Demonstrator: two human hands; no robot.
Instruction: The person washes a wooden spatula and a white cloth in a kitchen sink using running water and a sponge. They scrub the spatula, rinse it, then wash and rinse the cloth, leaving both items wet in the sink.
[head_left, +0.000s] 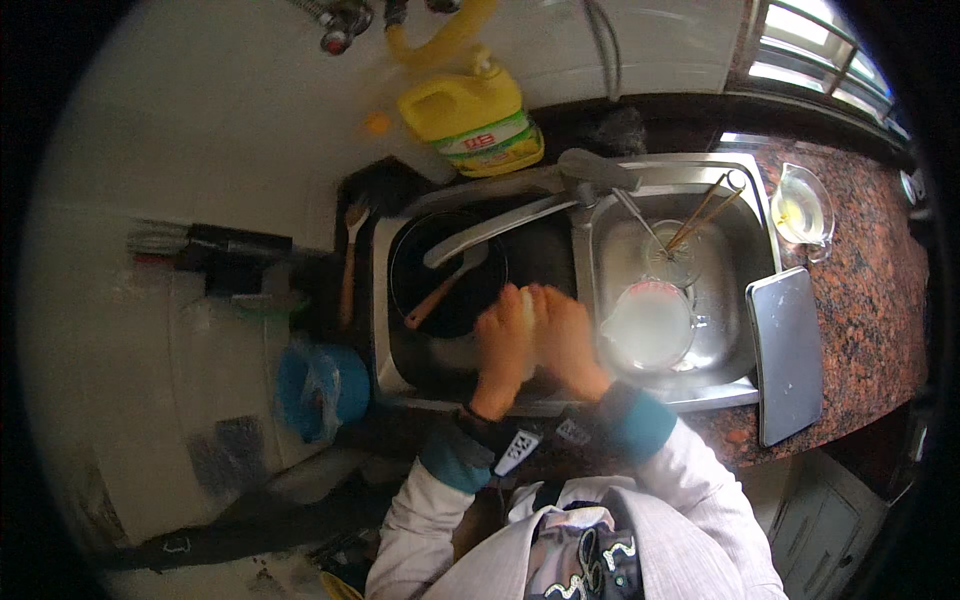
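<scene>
Both my hands are pressed together over the left basin of a steel double sink, blurred by motion. My left hand and my right hand close around a small pale item; most of it is hidden by the fingers, so its kind is unclear. Beyond them a round black pan sits in that basin. Lying in the pan is a spatula with a wooden handle. The faucet spout reaches over the pan; I cannot make out any running water.
The right basin holds a measuring jug of cloudy liquid, a whisk and chopsticks. A metal tray overlaps its right rim, near a glass jug. Behind stands a yellow detergent jug; leftward are a wooden utensil and blue bin.
</scene>
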